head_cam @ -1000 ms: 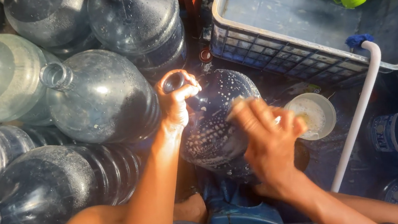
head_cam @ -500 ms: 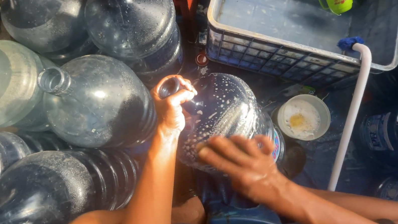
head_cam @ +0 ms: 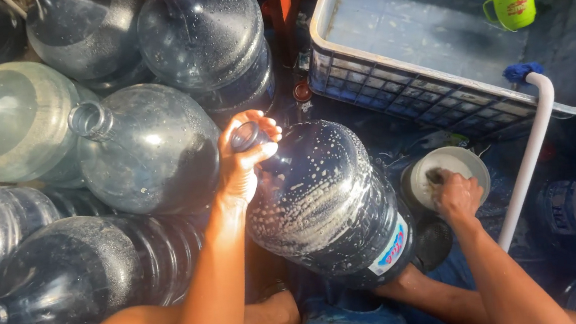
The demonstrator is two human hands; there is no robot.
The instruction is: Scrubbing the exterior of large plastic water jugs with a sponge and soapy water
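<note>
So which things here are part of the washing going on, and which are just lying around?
In use:
- left hand gripping the neck of the soapy water jug
- right hand in the small white bowl

Lying about:
- piled empty jugs
- red-capped jug
- grey crate of water
- green cup
- white pipe

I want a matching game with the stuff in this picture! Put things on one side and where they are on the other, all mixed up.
Things:
1. small green plastic cup
2. soapy blue water jug
3. round white bowl
4. white bent pipe

Places:
A. under the right hand
B. inside the grey plastic crate
C. hooked over the crate's rim
D. held at its neck by the left hand

Pairs: 1-B, 2-D, 3-A, 4-C
</note>
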